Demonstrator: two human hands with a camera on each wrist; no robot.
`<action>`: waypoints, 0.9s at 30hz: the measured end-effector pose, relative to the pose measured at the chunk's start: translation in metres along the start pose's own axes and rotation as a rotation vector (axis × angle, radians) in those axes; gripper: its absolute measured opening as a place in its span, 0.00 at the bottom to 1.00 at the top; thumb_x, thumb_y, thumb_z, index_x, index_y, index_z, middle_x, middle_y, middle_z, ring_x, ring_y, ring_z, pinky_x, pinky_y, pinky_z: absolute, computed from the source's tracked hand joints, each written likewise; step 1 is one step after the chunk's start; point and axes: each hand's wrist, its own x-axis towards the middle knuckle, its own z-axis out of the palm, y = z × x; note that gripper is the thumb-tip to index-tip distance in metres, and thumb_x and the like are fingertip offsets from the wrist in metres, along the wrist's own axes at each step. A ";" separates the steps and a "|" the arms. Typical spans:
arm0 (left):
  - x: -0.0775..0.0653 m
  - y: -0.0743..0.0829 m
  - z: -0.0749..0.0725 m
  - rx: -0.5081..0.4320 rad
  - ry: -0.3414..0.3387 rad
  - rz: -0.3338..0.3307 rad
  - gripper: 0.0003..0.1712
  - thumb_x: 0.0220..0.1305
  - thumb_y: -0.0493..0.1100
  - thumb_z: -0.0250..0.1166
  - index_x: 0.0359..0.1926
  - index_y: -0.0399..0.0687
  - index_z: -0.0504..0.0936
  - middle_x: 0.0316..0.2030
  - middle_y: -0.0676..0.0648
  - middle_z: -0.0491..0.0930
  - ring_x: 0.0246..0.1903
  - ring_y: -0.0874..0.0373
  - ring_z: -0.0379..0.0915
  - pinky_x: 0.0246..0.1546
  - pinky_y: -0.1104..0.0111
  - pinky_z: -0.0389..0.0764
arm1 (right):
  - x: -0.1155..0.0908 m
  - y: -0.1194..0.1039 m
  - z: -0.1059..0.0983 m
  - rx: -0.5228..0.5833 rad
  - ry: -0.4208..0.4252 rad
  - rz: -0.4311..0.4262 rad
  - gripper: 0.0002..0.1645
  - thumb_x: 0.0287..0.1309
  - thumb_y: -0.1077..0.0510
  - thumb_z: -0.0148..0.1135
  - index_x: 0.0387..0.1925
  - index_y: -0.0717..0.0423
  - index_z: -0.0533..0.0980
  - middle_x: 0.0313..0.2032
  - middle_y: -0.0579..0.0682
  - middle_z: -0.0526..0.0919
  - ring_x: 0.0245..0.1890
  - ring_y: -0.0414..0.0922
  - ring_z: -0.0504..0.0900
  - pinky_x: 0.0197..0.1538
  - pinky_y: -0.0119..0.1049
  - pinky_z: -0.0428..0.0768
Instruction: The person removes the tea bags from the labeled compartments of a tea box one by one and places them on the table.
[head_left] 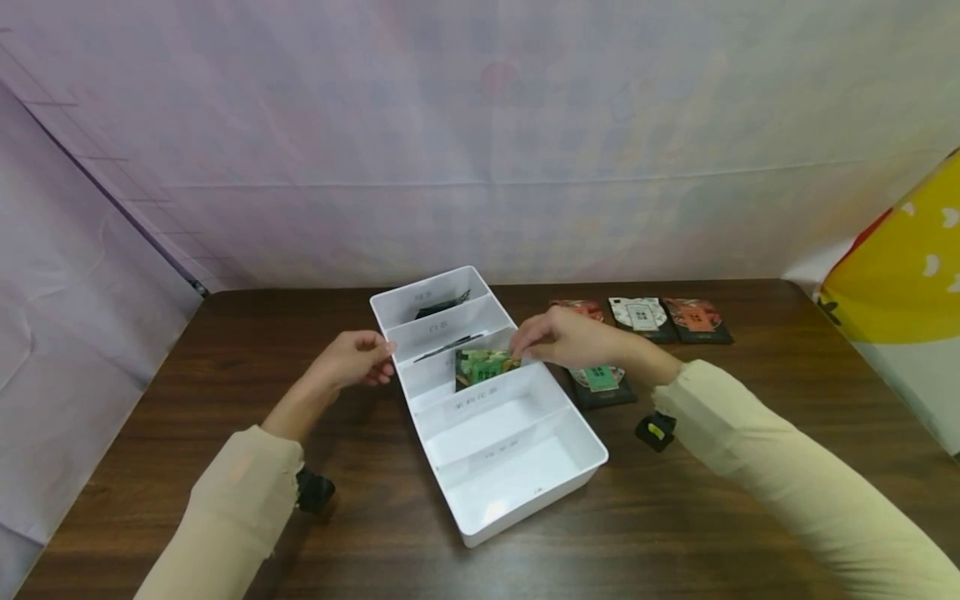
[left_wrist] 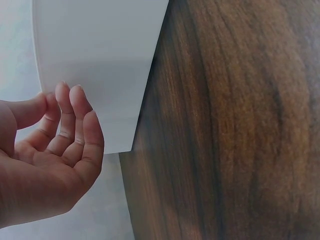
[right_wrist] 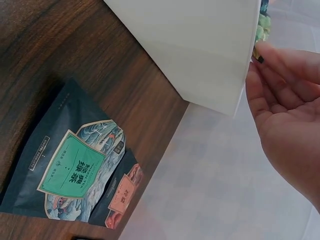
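A white box with several compartments (head_left: 517, 479) stands at an angle on the table. My left hand (head_left: 356, 358) pinches its left rim between thumb and index finger, the other fingers loosely bent beside the wall (left_wrist: 100, 45). My right hand (head_left: 573, 337) holds a green packet (head_left: 483, 369) by its right corner. This packet stands in the middle compartment; in the right wrist view only its edge (right_wrist: 262, 30) shows above the box wall, by the fingertips. Dark thin packets (head_left: 442, 308) lie in the farthest compartment, and another (head_left: 448, 347) leans in the second.
Right of the box lies a dark tea pouch with a green label (right_wrist: 72, 165). Behind it are a white-patterned pouch (head_left: 639, 317) and a red-patterned pouch (head_left: 697, 318), plus another red one (head_left: 577, 309) partly behind my right hand. A fabric backdrop (head_left: 480, 208) hangs behind the table.
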 end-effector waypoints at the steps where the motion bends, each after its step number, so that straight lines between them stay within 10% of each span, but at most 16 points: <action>1: 0.000 0.000 0.000 0.000 0.000 0.000 0.09 0.67 0.39 0.53 0.31 0.36 0.71 0.18 0.50 0.74 0.20 0.63 0.72 0.26 0.67 0.76 | 0.000 0.000 0.000 -0.005 0.004 0.003 0.10 0.56 0.71 0.55 0.37 0.63 0.80 0.43 0.55 0.80 0.47 0.50 0.76 0.44 0.39 0.76; 27: 0.000 0.000 0.000 0.002 -0.003 0.001 0.09 0.67 0.38 0.53 0.32 0.35 0.71 0.18 0.50 0.74 0.20 0.63 0.73 0.26 0.68 0.76 | 0.001 -0.004 -0.004 0.021 0.080 0.024 0.09 0.57 0.70 0.56 0.37 0.63 0.80 0.41 0.55 0.81 0.44 0.49 0.78 0.40 0.37 0.77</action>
